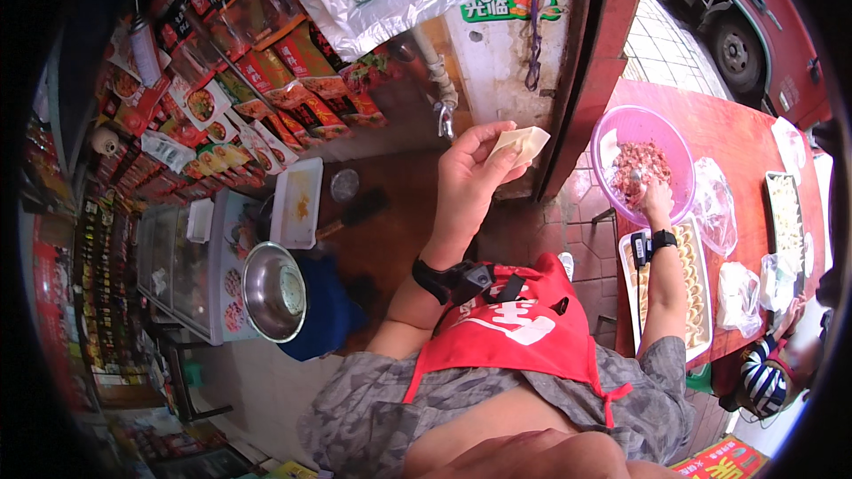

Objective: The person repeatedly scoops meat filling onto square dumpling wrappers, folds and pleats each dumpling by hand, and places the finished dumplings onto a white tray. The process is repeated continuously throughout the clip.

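My left hand (469, 166) is raised in front of my apron and pinches a small stack of pale dough wrappers (522, 146). Over the table, my right hand (655, 200) reaches into a pink plastic basin (682, 140) of minced meat filling (642, 158). A small metal utensil (636, 175), partly buried in the meat, shows at its fingers; the exact kind is unclear. Under my right forearm lies a white tray (699, 266) with rows of filled dumplings (692, 289).
The red wooden table (739, 140) also bears plastic bags (713, 206) and a dark tray of pale pieces (785, 213). Another person (765, 372) is at its far end. A steel bowl (256, 293) and hanging packets (266, 80) are at left. A doorpost (599, 66) stands ahead.
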Motion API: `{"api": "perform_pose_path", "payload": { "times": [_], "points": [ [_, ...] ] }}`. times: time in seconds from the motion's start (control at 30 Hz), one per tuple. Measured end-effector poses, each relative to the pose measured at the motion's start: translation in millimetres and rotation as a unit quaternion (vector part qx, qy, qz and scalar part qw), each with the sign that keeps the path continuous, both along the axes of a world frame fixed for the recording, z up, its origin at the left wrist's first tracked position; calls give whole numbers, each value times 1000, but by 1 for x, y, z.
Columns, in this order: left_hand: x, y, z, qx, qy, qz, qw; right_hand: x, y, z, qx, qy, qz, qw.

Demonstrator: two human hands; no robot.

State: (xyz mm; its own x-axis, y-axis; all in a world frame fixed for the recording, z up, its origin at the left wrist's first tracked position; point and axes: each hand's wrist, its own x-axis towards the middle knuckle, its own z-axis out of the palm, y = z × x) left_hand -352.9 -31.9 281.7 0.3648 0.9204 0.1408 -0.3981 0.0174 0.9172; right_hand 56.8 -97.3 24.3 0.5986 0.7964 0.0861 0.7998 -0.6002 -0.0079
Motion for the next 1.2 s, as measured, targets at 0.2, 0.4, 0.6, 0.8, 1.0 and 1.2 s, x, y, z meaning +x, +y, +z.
{"api": "perform_pose_path", "payload": {
  "times": [0.2,0.4,0.6,0.8,1.0,1.2],
  "points": [
    [22,-2,3,47,5,0,999,-77,32,136,331,334,143,871],
    [40,-12,4,60,-5,-21,998,-191,2,268,396,448,334,728],
    [34,-18,7,56,4,-21,998,-224,8,281,339,516,306,725],
    [19,-17,2,45,-1,11,999,-236,13,272,370,505,345,699],
    [8,-8,-1,37,5,27,999,-251,16,272,377,484,323,721],
    [4,-1,-1,30,5,28,999,-260,22,277,391,406,325,760]
  ]
}}
